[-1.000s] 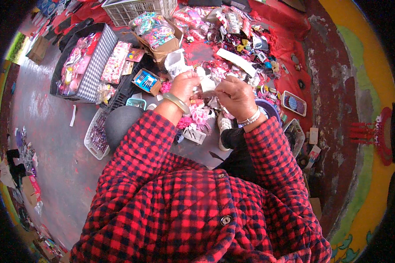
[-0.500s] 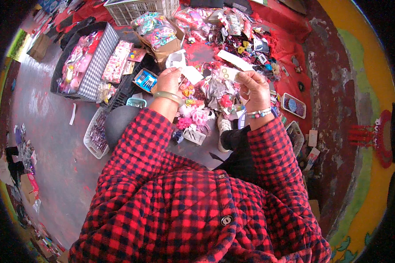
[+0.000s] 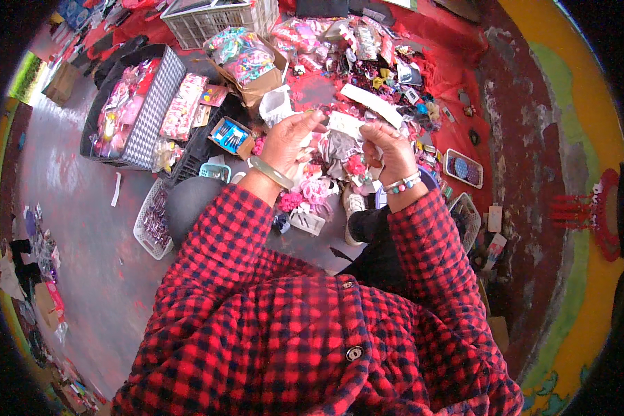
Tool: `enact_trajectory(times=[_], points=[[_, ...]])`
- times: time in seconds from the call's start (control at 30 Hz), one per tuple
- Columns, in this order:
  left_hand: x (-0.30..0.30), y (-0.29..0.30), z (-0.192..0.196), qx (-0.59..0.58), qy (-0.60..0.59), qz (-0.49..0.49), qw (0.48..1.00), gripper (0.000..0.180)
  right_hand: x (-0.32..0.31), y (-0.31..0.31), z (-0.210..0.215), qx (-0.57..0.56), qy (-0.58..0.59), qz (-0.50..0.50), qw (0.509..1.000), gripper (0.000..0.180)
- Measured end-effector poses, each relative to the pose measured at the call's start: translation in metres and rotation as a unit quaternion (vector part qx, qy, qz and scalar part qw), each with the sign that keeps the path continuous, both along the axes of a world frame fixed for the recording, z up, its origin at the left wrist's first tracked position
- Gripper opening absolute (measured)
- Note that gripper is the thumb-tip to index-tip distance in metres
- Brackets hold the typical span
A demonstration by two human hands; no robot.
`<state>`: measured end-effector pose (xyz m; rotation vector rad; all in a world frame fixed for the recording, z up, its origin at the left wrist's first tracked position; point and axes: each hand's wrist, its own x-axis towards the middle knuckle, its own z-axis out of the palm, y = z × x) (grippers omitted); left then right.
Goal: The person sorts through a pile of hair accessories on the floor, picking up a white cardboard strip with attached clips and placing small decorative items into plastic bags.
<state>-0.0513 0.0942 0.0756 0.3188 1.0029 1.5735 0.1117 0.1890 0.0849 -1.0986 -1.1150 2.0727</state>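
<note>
Head view, looking down over my red checked jacket: far off to the left of my left hand (image 3: 289,142) sits a black tray of pink trinkets (image 3: 121,118), and nearer, just left of that hand, a small blue box (image 3: 227,134) and a brown cardboard box of bright hair ties (image 3: 246,66), all within an easy reach from where I sit. My left hand is raised in front of me, fingers curled and pinching one end of a small white card (image 3: 344,125); a pale green bangle (image 3: 270,172) rides on that wrist. I hold the card up between both hands, above the heap of pink hair bows (image 3: 312,191), so it stays apart from the clutter beneath. My right hand (image 3: 388,149) grips the card's other end, closed around it, a beaded bracelet (image 3: 402,184) at the wrist. Beyond it a long white strip (image 3: 371,102) lies on the red cloth (image 3: 457,83); further right lies a small tray of dark pieces (image 3: 464,168).
</note>
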Motion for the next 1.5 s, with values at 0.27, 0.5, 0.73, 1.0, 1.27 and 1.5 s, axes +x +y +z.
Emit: enact_trajectory(times=[0.27, 0.5, 0.73, 1.0, 1.27, 1.5], points=[[0.004, 0.002, -0.012, 0.052, 0.076, -0.042, 0.995, 0.011, -0.004, -0.006, 0.001, 0.024, -0.024, 0.042, 0.999, 0.01], [0.009, 0.001, -0.018, 0.114, 0.249, -0.015, 0.962, 0.007, -0.004, -0.007, 0.001, 0.007, -0.052, 0.039, 0.998, 0.013], [0.016, 0.004, -0.013, 0.299, 0.534, 0.097, 0.785, 0.003, 0.005, 0.018, -0.037, 0.034, -0.068, 0.024, 0.997, 0.015], [-0.002, 0.0, -0.027, 0.091, -0.085, -0.063, 0.99, 0.005, -0.004, 0.002, -0.003, 0.003, -0.005, -0.063, 0.998, 0.01], [0.009, 0.002, -0.023, 0.057, -0.075, -0.05, 0.994, 0.007, -0.005, -0.001, -0.01, -0.016, 0.047, 0.026, 0.998, 0.004], [0.018, 0.003, -0.028, 0.038, -0.05, -0.076, 0.995, 0.01, -0.007, -0.004, -0.011, 0.015, -0.02, 0.041, 0.999, 0.006]])
